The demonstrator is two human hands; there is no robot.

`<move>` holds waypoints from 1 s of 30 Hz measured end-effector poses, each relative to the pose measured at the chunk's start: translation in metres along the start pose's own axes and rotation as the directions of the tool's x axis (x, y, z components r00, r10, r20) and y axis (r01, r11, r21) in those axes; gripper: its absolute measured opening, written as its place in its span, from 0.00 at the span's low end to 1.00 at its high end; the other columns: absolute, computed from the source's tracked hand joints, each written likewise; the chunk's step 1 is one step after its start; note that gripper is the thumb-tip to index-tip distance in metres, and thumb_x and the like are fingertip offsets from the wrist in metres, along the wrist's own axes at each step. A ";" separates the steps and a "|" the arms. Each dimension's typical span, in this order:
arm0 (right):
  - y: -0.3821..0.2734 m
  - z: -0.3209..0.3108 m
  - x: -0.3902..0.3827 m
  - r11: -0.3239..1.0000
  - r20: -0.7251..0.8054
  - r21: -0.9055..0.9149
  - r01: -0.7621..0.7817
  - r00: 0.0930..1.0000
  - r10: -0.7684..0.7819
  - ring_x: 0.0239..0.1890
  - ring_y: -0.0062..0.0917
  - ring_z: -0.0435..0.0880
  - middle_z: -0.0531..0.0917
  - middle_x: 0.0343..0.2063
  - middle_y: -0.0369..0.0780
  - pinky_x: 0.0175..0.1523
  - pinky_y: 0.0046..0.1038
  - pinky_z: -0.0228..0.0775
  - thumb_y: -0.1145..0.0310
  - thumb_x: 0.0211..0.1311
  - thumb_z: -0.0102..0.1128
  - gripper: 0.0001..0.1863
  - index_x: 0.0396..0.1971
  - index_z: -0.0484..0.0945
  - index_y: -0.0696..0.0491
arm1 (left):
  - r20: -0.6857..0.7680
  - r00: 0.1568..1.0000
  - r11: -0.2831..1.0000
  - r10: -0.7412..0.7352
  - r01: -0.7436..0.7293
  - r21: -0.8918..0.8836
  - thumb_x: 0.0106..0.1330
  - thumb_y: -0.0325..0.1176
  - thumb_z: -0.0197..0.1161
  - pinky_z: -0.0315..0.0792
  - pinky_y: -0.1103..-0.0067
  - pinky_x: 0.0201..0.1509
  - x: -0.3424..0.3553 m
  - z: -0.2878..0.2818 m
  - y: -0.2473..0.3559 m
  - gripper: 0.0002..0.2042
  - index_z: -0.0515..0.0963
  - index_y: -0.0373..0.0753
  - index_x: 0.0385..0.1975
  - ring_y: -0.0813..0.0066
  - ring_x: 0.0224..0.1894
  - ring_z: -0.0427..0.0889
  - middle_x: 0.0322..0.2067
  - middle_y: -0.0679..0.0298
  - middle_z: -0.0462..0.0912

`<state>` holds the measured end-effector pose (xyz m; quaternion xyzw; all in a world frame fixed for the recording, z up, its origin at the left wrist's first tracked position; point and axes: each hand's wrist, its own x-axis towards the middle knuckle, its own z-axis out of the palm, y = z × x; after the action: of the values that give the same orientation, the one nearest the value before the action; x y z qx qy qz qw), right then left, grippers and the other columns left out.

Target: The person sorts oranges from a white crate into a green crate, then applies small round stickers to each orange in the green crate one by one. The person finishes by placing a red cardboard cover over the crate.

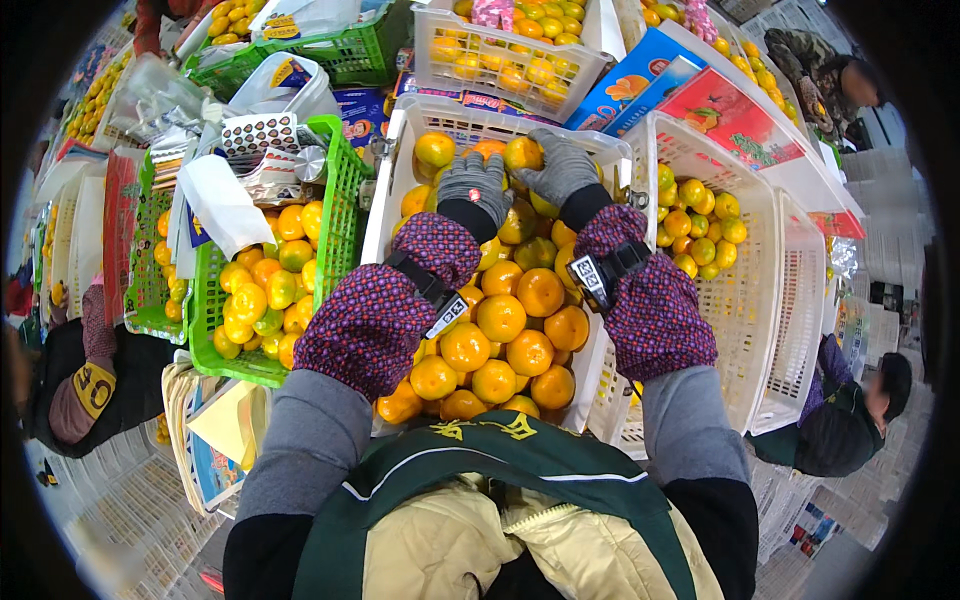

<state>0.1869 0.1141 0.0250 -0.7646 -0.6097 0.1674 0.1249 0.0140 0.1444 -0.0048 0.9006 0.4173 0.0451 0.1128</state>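
A white plastic crate [383,215] full of orange and greenish-orange mandarins [501,318] stands in front of me. My left hand [476,186], in a grey knit glove, lies over fruit at its far end. Its fingers are apart, with the tips against an orange mandarin [487,148]; what is under the palm is hidden. Beside it my right hand [562,168], gloved the same way, has its fingers closed round a yellow-orange mandarin [522,154]. Both wrists carry a black strap with a patterned tag over purple dotted sleeves.
To the left, a green crate [345,190] holds mandarins under papers and sticker sheets [262,135]. White crates [735,290] with greener fruit stand on the right, another fruit crate [510,68] beyond. Flat printed cartons [735,115] lie at far right. Other people work nearby on both sides.
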 end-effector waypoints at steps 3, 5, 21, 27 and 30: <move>0.002 0.006 0.006 0.998 -0.001 -0.062 0.008 1.000 -0.008 0.53 0.45 0.81 0.81 0.51 0.51 0.58 0.41 0.73 0.51 0.52 0.70 0.38 0.62 0.70 0.53 | 0.040 0.999 1.000 -0.025 0.026 -0.012 0.65 0.51 0.61 0.62 0.57 0.67 0.000 -0.002 0.002 0.32 0.68 0.37 0.64 0.45 0.62 0.70 0.60 0.45 0.71; 0.004 0.012 0.005 0.993 -0.048 -0.112 0.030 0.998 -0.036 0.52 0.45 0.81 0.81 0.51 0.50 0.57 0.41 0.73 0.51 0.53 0.69 0.37 0.62 0.70 0.53 | 0.025 0.999 0.999 -0.035 0.034 0.023 0.64 0.50 0.62 0.65 0.60 0.65 0.001 -0.002 0.002 0.32 0.70 0.36 0.63 0.46 0.60 0.72 0.59 0.44 0.72; -0.010 -0.010 -0.008 0.994 0.116 -0.104 0.015 0.993 -0.002 0.60 0.47 0.77 0.77 0.56 0.56 0.64 0.41 0.69 0.64 0.61 0.62 0.28 0.62 0.71 0.53 | 0.016 1.000 0.993 0.018 -0.020 0.114 0.64 0.50 0.62 0.65 0.55 0.64 0.013 0.018 -0.003 0.33 0.66 0.35 0.64 0.40 0.59 0.71 0.59 0.40 0.71; 0.081 -0.072 -0.096 0.878 -0.559 0.208 0.431 0.789 -0.255 0.46 0.44 0.84 0.84 0.44 0.50 0.54 0.37 0.75 0.55 0.62 0.62 0.22 0.47 0.80 0.57 | -0.196 0.901 0.919 0.386 -0.357 0.170 0.62 0.51 0.64 0.44 0.55 0.76 0.005 0.015 0.002 0.39 0.60 0.36 0.70 0.38 0.72 0.53 0.69 0.39 0.58; 0.194 -0.078 -0.149 0.892 -0.630 0.451 0.040 0.722 0.287 0.44 0.33 0.85 0.85 0.41 0.48 0.49 0.31 0.76 0.59 0.62 0.66 0.21 0.48 0.79 0.59 | 0.037 0.915 0.893 0.402 -0.401 0.206 0.59 0.53 0.66 0.36 0.51 0.77 -0.001 0.014 0.015 0.43 0.58 0.39 0.72 0.40 0.75 0.45 0.73 0.42 0.49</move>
<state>0.3619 -0.0739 0.0345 -0.7642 -0.4138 0.0149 0.4945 0.0270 0.1324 -0.0145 0.9740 0.2251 0.0261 0.0044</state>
